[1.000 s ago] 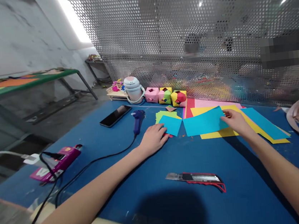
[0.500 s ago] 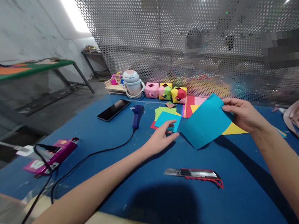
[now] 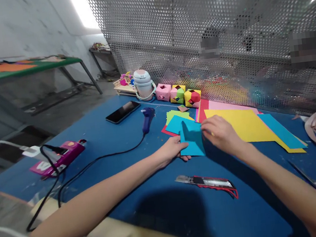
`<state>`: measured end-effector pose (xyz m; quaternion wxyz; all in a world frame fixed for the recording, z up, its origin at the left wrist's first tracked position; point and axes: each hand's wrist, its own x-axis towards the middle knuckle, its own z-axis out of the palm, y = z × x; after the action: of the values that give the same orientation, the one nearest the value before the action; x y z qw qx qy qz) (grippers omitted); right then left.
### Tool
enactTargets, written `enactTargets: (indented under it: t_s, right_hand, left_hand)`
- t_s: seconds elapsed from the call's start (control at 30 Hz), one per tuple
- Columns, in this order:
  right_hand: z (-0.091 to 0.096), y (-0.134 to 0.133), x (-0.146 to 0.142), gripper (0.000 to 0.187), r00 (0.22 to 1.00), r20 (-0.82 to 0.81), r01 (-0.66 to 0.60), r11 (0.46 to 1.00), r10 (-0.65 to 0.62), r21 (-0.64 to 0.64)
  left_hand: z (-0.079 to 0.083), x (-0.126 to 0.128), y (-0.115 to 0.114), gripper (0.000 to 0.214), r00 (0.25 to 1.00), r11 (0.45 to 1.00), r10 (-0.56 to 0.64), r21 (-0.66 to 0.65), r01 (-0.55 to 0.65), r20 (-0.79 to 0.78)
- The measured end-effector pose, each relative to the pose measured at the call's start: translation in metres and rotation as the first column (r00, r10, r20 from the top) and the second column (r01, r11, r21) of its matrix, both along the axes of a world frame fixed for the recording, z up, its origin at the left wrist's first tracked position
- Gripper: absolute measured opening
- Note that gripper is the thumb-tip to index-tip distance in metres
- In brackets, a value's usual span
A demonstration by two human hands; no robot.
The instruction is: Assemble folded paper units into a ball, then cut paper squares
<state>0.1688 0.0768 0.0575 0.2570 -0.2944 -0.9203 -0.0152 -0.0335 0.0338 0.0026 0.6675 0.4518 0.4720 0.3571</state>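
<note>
A blue sheet of paper (image 3: 194, 141) is held above the table between both hands, its top part bent over. My left hand (image 3: 173, 149) grips its left edge, thumb on top and fingers underneath. At the right edge, my right hand (image 3: 219, 132) is closed, its fingertips pinching the paper. Behind it lies a small stack with a blue piece (image 3: 173, 124) on top, green paper (image 3: 174, 114) and a bit of red beneath. A utility knife (image 3: 211, 182) with a red-edged handle lies nearer me, blade pointing left.
A yellow sheet (image 3: 241, 124) and blue paper (image 3: 280, 129) lie right. Scissors (image 3: 315, 184) rest at the right edge. Left are a glue gun (image 3: 148, 121), a phone (image 3: 123, 112) and a purple power strip (image 3: 57, 160) with cords. Paper cubes (image 3: 178, 94) line the perforated metal panel (image 3: 148, 32).
The blue sheet has moved left and down between my hands and is now bent. My left hand has closed on it; my right hand has come left, uncovering the yellow sheet.
</note>
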Motion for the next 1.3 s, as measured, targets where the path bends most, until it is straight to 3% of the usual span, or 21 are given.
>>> enactTargets:
  t_s: [0.17,0.3,0.47,0.7,0.87,1.17,1.3]
  right_hand:
    - [-0.050,-0.021,-0.010,0.030,0.980,0.192,-0.095,0.976,0.056,0.197]
    - [-0.060,-0.023,-0.011,0.030,0.982,0.183,-0.093,0.974,0.055,0.208]
    - [-0.065,-0.026,-0.016,0.029,0.985,0.157,-0.103,0.971,0.069,0.217]
    - [-0.073,-0.028,-0.019,0.024,0.982,0.160,-0.136,0.963,0.100,0.234]
    - [-0.072,-0.030,-0.021,0.024,0.984,0.147,-0.135,0.963,0.102,0.234]
    - [-0.070,-0.031,-0.021,0.025,0.977,0.159,-0.180,0.952,0.143,0.249]
    - [-0.069,-0.030,-0.020,0.026,0.971,0.175,-0.201,0.952,0.163,0.230]
  left_hand:
    - [0.004,-0.009,0.003,0.008,0.982,0.983,0.058,-0.183,-0.024,0.181]
    - [0.005,-0.015,0.005,0.013,0.965,0.965,0.138,-0.250,-0.080,0.223]
    - [0.007,-0.014,0.004,0.023,0.950,0.950,0.142,-0.306,-0.053,0.278]
    - [0.015,-0.013,-0.001,0.017,0.978,0.973,0.168,-0.181,-0.143,0.126]
    - [0.015,-0.017,-0.002,0.016,0.990,0.998,0.054,-0.010,-0.056,-0.133]
    - [0.009,-0.019,0.000,0.029,0.988,0.999,0.049,-0.006,-0.051,-0.148]
    - [0.011,-0.019,-0.001,0.027,0.945,0.996,0.030,0.086,-0.002,-0.326]
